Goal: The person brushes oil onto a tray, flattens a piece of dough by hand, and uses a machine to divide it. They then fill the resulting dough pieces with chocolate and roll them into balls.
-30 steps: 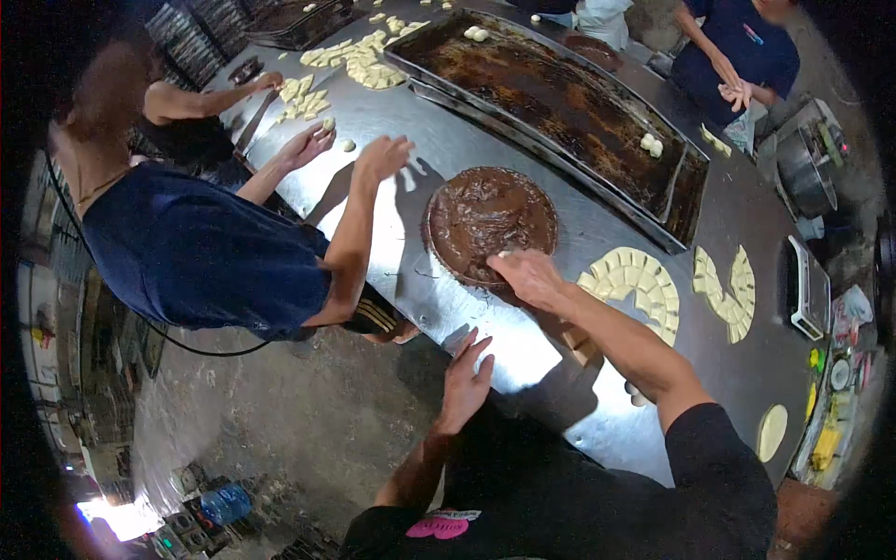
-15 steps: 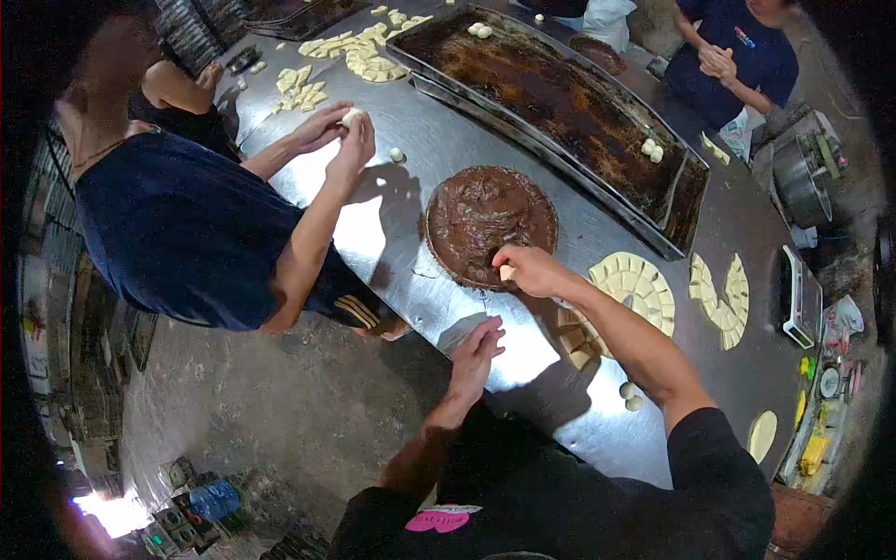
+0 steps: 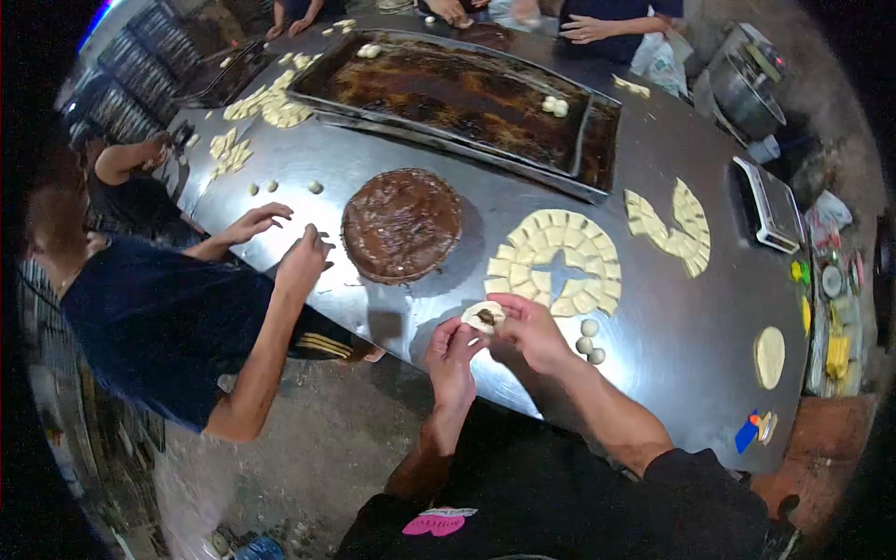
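Observation:
Between my hands is a small flattened piece of dough (image 3: 471, 322) with a dab of dark brown filling (image 3: 486, 317) in its middle. My left hand (image 3: 452, 362) grips its left and lower edge. The fingers of my right hand (image 3: 534, 338) are closed on its right side, near the filling. Just beyond my hands lies a ring of cut dough pieces (image 3: 523, 233) on the metal table. A round mass of brown filling (image 3: 401, 224) stands to the left. Three dough balls (image 3: 589, 343) sit close to my right wrist.
A large dark baking tray (image 3: 448, 93) with a few dough balls lies across the table (image 3: 691, 373). A co-worker's hands (image 3: 280, 245) are at the left. More cut dough (image 3: 677, 224), a scale (image 3: 767, 205) and a flat dough disc (image 3: 769, 357) are at the right.
My right hand has left the filling and come to my left hand, which was open and has closed on the dough. The co-worker's hands have parted. The view has shifted.

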### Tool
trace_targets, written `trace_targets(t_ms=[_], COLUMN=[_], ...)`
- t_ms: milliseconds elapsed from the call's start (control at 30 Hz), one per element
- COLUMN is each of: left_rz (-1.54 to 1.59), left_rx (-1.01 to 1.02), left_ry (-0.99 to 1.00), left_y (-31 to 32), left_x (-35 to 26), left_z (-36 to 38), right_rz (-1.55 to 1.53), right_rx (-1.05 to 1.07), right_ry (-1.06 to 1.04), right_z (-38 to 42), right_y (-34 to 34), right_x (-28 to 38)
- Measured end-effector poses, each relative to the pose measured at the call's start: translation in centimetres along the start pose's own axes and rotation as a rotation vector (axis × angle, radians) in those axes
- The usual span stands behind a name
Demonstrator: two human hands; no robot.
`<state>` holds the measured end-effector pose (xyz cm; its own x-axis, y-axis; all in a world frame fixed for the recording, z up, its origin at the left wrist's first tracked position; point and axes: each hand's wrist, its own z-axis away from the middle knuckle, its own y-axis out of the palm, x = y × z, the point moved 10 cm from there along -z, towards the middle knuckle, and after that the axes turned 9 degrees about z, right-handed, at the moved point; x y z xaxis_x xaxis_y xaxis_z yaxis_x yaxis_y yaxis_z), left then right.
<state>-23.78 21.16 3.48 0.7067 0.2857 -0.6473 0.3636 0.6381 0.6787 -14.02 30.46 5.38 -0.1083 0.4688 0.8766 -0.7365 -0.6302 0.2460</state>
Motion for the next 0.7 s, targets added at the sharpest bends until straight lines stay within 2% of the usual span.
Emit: trace_targets(t_ms=[67, 100, 133, 200, 233, 267, 333, 367, 400, 467, 533, 600, 700], left_rz=[-0.238, -0.261, -0.270, -0.530, -0.647, -0.658, -0.279, -0.207, -0.206, -0.105, -0.016, -0.088, -0.039], left_rx=[-0.027, 0.007, 0.010, 0.077, 0.155, 0.149, 0.368, 0.401, 0.392, 0.398, 0.423, 0.387, 0.301], left_ry=[0.030, 0.076, 0.070, 0.197, 0.302, 0.298, -0.026, -0.111, -0.105, -0.340, -0.373, -0.288, -0.259], left_y=[1.2, 2.2, 2.3, 2.7, 3.2, 2.7, 3.7, 3.6, 3.3, 2.7, 2.6, 2.1, 0.5], left_x=[0.4, 0.4, 0.8, 0.0, -0.7, -1.0, 0.8, 1.3, 0.9, 2.1, 1.4, 0.1, -0.3], left_z=[1.4, 2.0, 2.3, 2.6, 2.7, 2.6, 2.3, 2.1, 1.6, 1.1, 0.4, -0.3, -1.5], right_rz=[0.644, 0.942, 0.935, 0.942, 0.944, 0.966, 0.965, 0.996, 1.041, 0.930, 0.935, 0.941, 0.909], right_rx=[-0.203, -0.347, -0.353, -0.310, -0.273, -0.241, -0.244, -0.255, -0.305, -0.306, -0.249, -0.194, -0.322], right_ry=[-0.365, -0.647, -0.642, -0.705, -0.677, -0.634, -0.647, -0.548, -0.534, -0.605, -0.546, -0.480, -0.749], right_z=[4.1, 6.2, 6.9, 8.4, 8.8, 8.8, 8.7, 8.3, 8.0, 6.7, 4.6, 3.0, 4.5], right_y=[0.3, 1.0, 0.5, 0.7, 0.8, 0.5, 0.2, 0.1, 0.0, 0.9, 1.0, 2.0, 4.8], right_x=[3.9, 5.9, 5.6, 6.2, 6.8, 6.7, 7.7, 8.1, 8.5, 9.1, 7.4, 6.3, 8.8])
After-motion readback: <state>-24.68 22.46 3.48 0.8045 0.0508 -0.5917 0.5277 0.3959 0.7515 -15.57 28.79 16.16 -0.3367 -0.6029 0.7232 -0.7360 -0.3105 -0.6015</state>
